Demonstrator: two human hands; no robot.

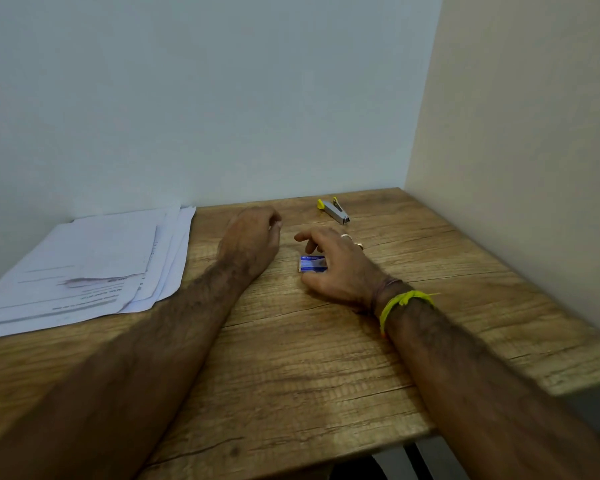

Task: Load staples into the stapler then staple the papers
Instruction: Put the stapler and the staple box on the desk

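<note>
Small blue staple box (312,264), rectangular, lies flat on wood-grain table (291,358); right hand (340,265) arches over it, fingers spread, thumb beside it. Left hand (250,237) left of box, loosely curled, empty. Grey-yellow stapler (333,210) beyond box; loose white papers (84,268) far left.

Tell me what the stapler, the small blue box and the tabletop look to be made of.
Stapler: grey body that looks like matte painted metal, with glossy yellow parts, probably plastic. Small blue box: printed card, judging by its flat faces and sharp edges; too blurred to be sure. Tabletop: wood-grain surface with a low sheen, either laminate or real wood; the view does not settle which.
</note>
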